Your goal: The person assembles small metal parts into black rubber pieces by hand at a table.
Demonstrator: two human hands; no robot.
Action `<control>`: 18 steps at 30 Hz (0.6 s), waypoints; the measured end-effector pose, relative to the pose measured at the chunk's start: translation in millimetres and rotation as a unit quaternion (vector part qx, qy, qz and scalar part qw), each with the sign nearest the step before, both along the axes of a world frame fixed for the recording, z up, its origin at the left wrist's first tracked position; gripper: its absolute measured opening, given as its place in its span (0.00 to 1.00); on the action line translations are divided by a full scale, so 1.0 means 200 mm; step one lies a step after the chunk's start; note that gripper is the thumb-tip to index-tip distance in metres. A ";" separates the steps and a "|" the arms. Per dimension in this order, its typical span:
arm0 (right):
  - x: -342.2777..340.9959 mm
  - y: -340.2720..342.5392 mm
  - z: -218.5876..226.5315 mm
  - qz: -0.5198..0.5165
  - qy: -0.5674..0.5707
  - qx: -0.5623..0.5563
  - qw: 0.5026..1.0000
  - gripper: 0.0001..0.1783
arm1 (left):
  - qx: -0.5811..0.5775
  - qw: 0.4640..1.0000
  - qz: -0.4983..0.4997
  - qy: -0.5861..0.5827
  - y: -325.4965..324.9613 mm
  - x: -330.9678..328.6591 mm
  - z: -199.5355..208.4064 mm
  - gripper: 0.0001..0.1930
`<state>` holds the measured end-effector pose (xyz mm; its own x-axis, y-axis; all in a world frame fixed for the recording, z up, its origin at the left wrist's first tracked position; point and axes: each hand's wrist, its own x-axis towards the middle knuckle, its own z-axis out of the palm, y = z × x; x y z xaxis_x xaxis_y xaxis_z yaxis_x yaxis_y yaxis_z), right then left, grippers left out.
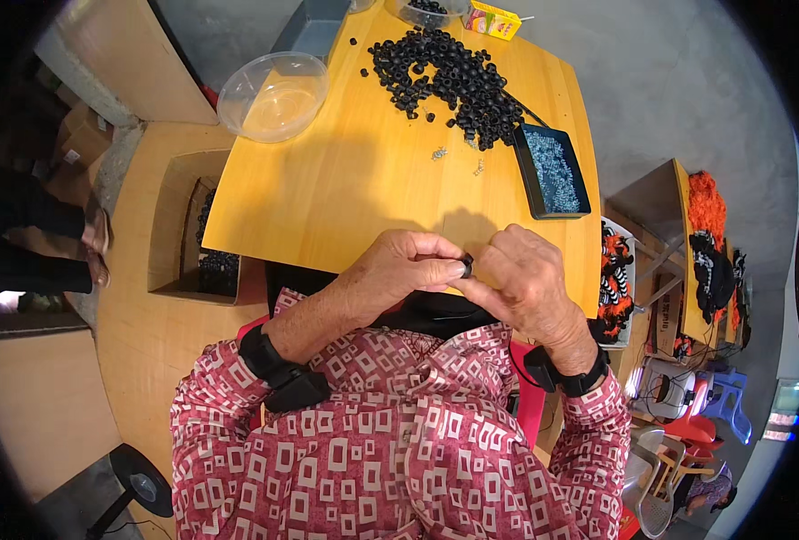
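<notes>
Over the front edge of the table, my left hand (408,263) pinches a small black plastic part (466,263) between thumb and fingertips. My right hand (524,274) is closed against the same part from the other side, its thumb touching it and its fingers curled. Whether the right fingers hold anything else is hidden. Beyond my hands lies a loose heap of small black plastic parts (458,83). To its right, a black tray (524,171) is filled with tiny bluish-silver pieces (554,171). A few small metal bits (439,154) are scattered near the heap.
A clear round plastic basin (278,126) stands at the table's left edge. A yellow box (491,20) and another clear container (431,13) are at the back. On the floor at left sits a cardboard box (170,220) holding black parts. A person's legs (35,229) show far left.
</notes>
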<state>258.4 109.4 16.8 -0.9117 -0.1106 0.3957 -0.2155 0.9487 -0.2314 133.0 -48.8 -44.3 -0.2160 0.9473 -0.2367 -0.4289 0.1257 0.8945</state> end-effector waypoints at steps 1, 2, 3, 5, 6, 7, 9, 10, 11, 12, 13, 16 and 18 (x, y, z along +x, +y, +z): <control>0.01 0.00 0.02 0.001 -0.011 -0.045 0.999 0.14 | -0.001 1.000 -0.001 0.000 0.00 0.00 0.01 0.16; 0.02 0.01 0.02 0.001 -0.011 -0.046 0.999 0.14 | 0.013 1.000 0.003 -0.021 -0.01 0.00 0.03 0.15; 0.03 0.03 0.02 0.005 -0.030 -0.112 0.993 0.14 | 0.027 0.999 0.007 -0.043 -0.01 0.00 0.04 0.14; 0.03 0.05 0.02 0.009 -0.047 -0.174 0.984 0.16 | 0.026 0.998 0.000 -0.048 0.01 -0.01 0.04 0.13; 0.03 0.06 0.02 0.009 -0.072 -0.215 0.974 0.15 | 0.024 0.998 -0.007 -0.055 0.02 -0.01 0.03 0.12; 0.03 0.06 0.02 0.008 -0.097 -0.257 0.961 0.15 | 0.024 0.998 -0.007 -0.055 0.02 -0.01 0.04 0.12; 0.02 0.07 0.00 0.026 -0.098 -0.235 0.967 0.13 | 0.005 0.999 -0.029 -0.018 0.03 -0.01 0.04 0.13; 0.00 0.07 -0.01 0.044 -0.099 -0.211 0.971 0.11 | 0.004 0.999 -0.029 -0.018 0.04 -0.03 0.03 0.13; -0.01 0.09 0.00 0.044 -0.099 -0.212 0.971 0.11 | -0.009 1.000 -0.013 -0.007 0.05 -0.05 -0.01 0.13; -0.02 0.12 0.01 -0.011 -0.101 -0.223 0.970 0.10 | -0.023 1.000 0.004 0.003 0.05 -0.06 -0.03 0.13; -0.03 0.16 0.01 -0.067 -0.104 -0.233 0.964 0.10 | -0.024 1.000 0.003 0.003 0.04 -0.07 -0.03 0.13; -0.04 0.26 -0.10 -0.126 -0.066 -0.199 0.970 0.11 | -0.066 0.997 0.042 -0.009 0.01 -0.10 0.00 0.13; -0.02 0.29 -0.18 -0.169 -0.029 -0.185 0.968 0.11 | -0.058 0.997 0.060 -0.003 0.02 -0.09 -0.01 0.13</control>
<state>253.8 167.5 -18.8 -0.8935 0.3364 0.2975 0.1156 0.8125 -0.5714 114.1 -45.5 -45.3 -0.3235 0.8815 -0.3440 -0.4521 0.1754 0.8746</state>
